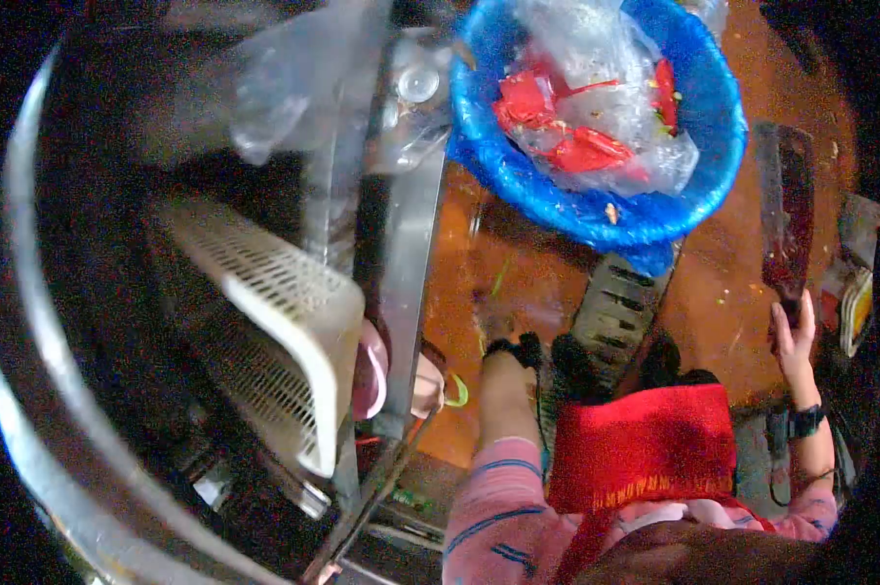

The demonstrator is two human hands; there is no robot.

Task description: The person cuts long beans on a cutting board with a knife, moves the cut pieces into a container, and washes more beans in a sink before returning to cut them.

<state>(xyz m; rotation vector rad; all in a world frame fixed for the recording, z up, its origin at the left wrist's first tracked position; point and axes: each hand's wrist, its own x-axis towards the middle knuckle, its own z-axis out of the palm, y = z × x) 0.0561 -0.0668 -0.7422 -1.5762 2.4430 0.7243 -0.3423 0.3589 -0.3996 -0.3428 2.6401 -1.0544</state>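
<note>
My right hand (793,339) is closed around the dark handle of a cleaver (787,195). Its broad, dark blade reflects red-brown and points away from me over the floor. A black watch is on that wrist. My left hand (499,320) hangs low on the other side, a black band at the wrist. Motion smears its fingers, so I cannot make out their shape or anything in them. Ahead of both hands stands a waste bin (596,230) lined with a blue bag. Clear plastic bags (596,107) and red wrappers (586,149) lie in it.
A metal work surface edge (415,234) runs along my left, with a white slotted plastic basket (298,341) beside it. Below me a metal drain grate (615,312) crosses the orange-brown floor (723,302), which has scattered scraps. A yellow-filled container (855,312) is at far right.
</note>
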